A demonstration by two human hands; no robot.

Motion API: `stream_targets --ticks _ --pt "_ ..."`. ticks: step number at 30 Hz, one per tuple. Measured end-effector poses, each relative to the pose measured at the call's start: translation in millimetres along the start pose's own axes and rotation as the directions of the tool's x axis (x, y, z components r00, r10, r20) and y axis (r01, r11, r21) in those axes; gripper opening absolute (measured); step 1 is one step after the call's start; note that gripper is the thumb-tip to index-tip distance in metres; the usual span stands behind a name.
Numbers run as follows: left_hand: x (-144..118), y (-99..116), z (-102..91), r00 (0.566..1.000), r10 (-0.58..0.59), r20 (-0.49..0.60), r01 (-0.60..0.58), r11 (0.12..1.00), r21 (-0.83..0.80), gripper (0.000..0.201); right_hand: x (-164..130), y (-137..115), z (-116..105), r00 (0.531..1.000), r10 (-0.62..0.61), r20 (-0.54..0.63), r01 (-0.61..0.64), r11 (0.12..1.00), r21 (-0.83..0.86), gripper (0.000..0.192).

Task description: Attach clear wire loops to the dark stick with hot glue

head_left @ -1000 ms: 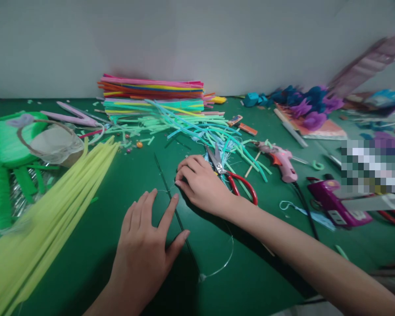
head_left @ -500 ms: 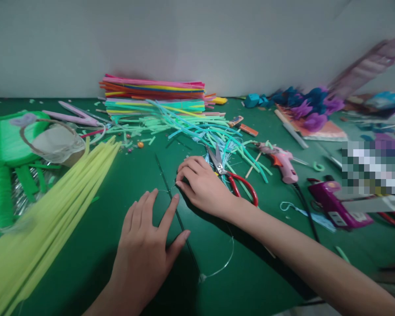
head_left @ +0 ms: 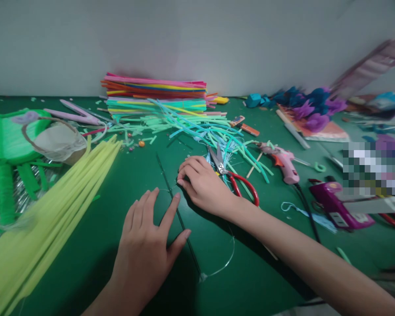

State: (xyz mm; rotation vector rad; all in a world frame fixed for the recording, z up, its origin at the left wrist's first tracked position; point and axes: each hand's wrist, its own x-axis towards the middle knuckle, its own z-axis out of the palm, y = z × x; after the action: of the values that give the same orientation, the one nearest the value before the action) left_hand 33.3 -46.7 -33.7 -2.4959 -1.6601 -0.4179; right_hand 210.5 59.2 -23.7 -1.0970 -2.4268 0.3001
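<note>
— wire (head_left: pixel 179 219), dark and thin, where does it lie?
— flat on the green bench (head_left: pixel 95 228), running slantwise from the middle toward the near edge. a pale loop of fine thread (head_left: pixel 228 259) curls off its near end.
— and the hands?
— left hand (head_left: pixel 148 250) is spread flat, palm down, forefinger and thumb touching the wire on either side. right hand (head_left: pixel 202 184) is curled, fingertips pressed together at the wire's upper part; whether they truly pinch it, i cannot tell.
— what crowds the spot?
— red-handled scissors (head_left: pixel 237 182) just beside the right hand, half under it. beyond them a tangle of green and blue strips (head_left: pixel 213 129), and a stack of coloured pipe cleaners (head_left: pixel 154 94) by the wall. a pink glue gun (head_left: pixel 283 160) lies to the right, well apart. long yellow stems (head_left: pixel 52 206) fan out on the left, near the left hand but not touching.
</note>
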Motion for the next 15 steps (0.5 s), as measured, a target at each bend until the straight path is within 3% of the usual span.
stream_targets --ticks 15 --pt "0.1 -0.7 0.8 1.000 0.000 0.007 0.000 1.000 -0.003 0.062 -7.5 -5.2 -11.8 0.994 -0.108 -0.027 0.106 0.992 -0.067 0.029"
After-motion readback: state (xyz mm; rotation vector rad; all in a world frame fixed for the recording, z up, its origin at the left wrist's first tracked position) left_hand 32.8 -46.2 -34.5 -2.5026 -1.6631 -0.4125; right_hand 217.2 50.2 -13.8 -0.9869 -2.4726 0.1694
